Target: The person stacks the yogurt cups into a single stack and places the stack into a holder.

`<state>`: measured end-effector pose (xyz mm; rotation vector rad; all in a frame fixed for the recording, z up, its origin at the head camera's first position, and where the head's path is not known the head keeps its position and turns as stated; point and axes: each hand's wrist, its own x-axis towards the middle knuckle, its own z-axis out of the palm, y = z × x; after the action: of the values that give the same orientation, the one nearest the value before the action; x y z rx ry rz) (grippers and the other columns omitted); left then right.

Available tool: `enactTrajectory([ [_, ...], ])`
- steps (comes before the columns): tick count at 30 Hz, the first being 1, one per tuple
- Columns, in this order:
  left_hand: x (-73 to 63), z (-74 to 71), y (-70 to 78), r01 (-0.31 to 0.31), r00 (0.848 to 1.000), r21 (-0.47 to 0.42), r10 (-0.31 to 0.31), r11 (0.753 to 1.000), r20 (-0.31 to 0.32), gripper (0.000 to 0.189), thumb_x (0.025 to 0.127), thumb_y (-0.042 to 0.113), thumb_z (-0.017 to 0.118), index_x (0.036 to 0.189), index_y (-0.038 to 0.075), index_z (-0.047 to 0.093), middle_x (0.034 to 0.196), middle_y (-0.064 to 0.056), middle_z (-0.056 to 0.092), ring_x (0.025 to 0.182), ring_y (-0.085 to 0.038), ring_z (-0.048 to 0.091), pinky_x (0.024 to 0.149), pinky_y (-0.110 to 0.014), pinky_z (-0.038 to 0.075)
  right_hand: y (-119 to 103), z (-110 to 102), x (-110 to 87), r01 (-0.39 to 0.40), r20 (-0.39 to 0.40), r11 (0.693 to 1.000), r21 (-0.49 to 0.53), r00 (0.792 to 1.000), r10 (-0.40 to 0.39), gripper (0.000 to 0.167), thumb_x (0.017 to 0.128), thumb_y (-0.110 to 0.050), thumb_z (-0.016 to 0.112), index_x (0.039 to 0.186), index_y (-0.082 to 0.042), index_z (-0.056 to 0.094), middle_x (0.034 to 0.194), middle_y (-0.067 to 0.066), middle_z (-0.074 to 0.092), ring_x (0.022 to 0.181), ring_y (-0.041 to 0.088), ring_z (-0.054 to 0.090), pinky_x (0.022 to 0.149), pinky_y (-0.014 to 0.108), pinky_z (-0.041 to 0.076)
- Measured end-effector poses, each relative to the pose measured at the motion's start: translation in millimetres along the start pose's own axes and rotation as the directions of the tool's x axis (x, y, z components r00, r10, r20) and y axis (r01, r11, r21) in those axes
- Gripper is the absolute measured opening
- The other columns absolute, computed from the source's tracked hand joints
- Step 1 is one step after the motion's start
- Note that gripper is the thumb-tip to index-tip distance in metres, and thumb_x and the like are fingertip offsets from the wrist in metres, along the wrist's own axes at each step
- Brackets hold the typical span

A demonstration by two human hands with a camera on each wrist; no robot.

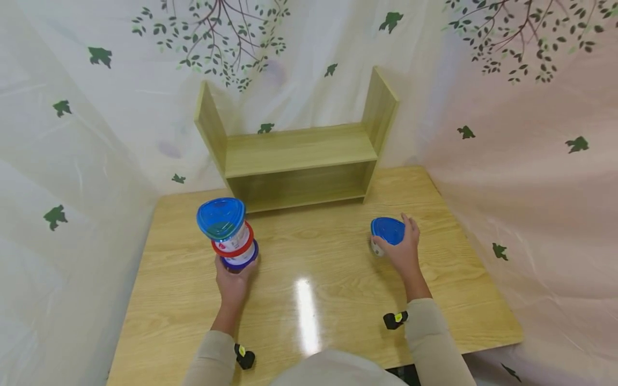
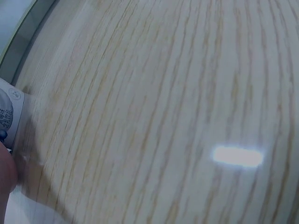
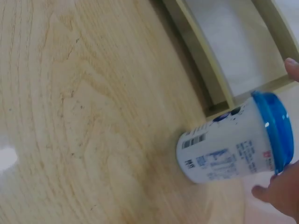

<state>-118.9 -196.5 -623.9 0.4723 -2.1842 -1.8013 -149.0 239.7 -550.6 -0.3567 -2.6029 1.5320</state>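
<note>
My left hand [image 1: 233, 284] grips the lowest part of a stack of white tubs, with a blue lid [image 1: 222, 217] on top, a red lid rim [image 1: 247, 244] below and a dark blue rim [image 1: 255, 256] lowest. At the left edge of the left wrist view, part of a printed white tub [image 2: 13, 105] shows beside a fingertip. On the right, my right hand [image 1: 404, 252] spreads around the blue lid of a single tub [image 3: 219, 147]. In the right wrist view its thumb is right at the lid's rim, while a finger [image 3: 293, 70] stands apart from the lid.
A two-level wooden shelf [image 1: 299, 150] with raised sides stands at the back of the wooden table [image 1: 318, 252], against a printed curtain [image 1: 309, 53]. Black wrist devices [image 1: 246, 358] sit by both sleeves. Curtains also flank the table on the left and right.
</note>
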Motion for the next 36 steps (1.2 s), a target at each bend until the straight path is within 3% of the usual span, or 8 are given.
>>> enactTrajectory([
  [6,-0.8,-0.1,1.4,-0.019,1.000,-0.007,0.019,1.000,-0.007,0.104,0.077,0.035,0.089,0.157,0.026,0.025,0.153,-0.001,0.042,0.142,-0.027,0.036,0.119,-0.056,0.025,17,3,0.2,-0.026,0.023,0.990,0.138,0.999,0.023,0.109,0.086,-0.030,0.081,0.163,-0.024,0.005,0.164,0.017,0.007,0.147,0.046,0.016,0.113,0.068,0.025],
  [13,-2.2,0.4,1.9,-0.016,1.000,0.000,0.016,1.000,-0.008,0.104,0.077,0.037,0.089,0.158,0.028,0.024,0.154,0.000,0.041,0.143,-0.026,0.035,0.119,-0.056,0.025,33,9,-1.3,-0.022,-0.005,0.944,0.328,1.000,0.025,0.108,0.088,-0.014,0.080,0.163,-0.019,0.003,0.167,0.013,0.007,0.151,0.034,0.013,0.119,0.054,0.024],
  [21,-1.1,-0.2,1.9,-0.010,1.000,-0.007,0.010,1.000,-0.001,0.104,0.077,0.037,0.089,0.158,0.026,0.024,0.154,-0.001,0.041,0.143,-0.028,0.035,0.119,-0.057,0.024,40,11,2.6,-0.026,-0.023,0.924,0.382,0.999,0.038,0.103,0.087,-0.007,0.080,0.163,-0.015,0.010,0.166,0.016,0.015,0.150,0.035,0.021,0.117,0.052,0.029],
  [25,-0.4,0.8,-0.3,-0.009,1.000,-0.009,0.009,1.000,-0.003,0.103,0.077,0.038,0.089,0.157,0.029,0.025,0.153,0.000,0.042,0.142,-0.026,0.036,0.119,-0.056,0.025,37,9,2.4,-0.056,-0.017,0.935,0.351,0.998,0.066,0.101,0.087,-0.016,0.081,0.163,-0.015,0.013,0.166,0.013,0.016,0.150,0.033,0.020,0.119,0.050,0.027],
  [33,0.5,0.8,-3.7,-0.085,0.996,0.013,0.085,0.996,-0.022,0.100,0.078,0.032,0.089,0.156,0.022,0.027,0.150,-0.003,0.045,0.139,-0.027,0.040,0.117,-0.054,0.028,11,25,3.8,-0.038,0.013,0.933,0.357,0.999,0.036,0.098,0.085,-0.023,0.083,0.160,-0.015,0.020,0.156,0.018,0.032,0.139,0.037,0.037,0.109,0.055,0.040],
  [36,-0.1,0.3,-3.1,-0.082,0.996,0.013,0.082,0.997,-0.021,0.101,0.078,0.032,0.089,0.157,0.023,0.026,0.151,-0.002,0.044,0.139,-0.026,0.039,0.117,-0.055,0.028,-5,36,4.8,-0.027,0.040,0.936,0.351,0.999,0.014,0.099,0.084,-0.026,0.084,0.159,-0.014,0.021,0.154,0.019,0.033,0.137,0.038,0.038,0.107,0.056,0.042],
])
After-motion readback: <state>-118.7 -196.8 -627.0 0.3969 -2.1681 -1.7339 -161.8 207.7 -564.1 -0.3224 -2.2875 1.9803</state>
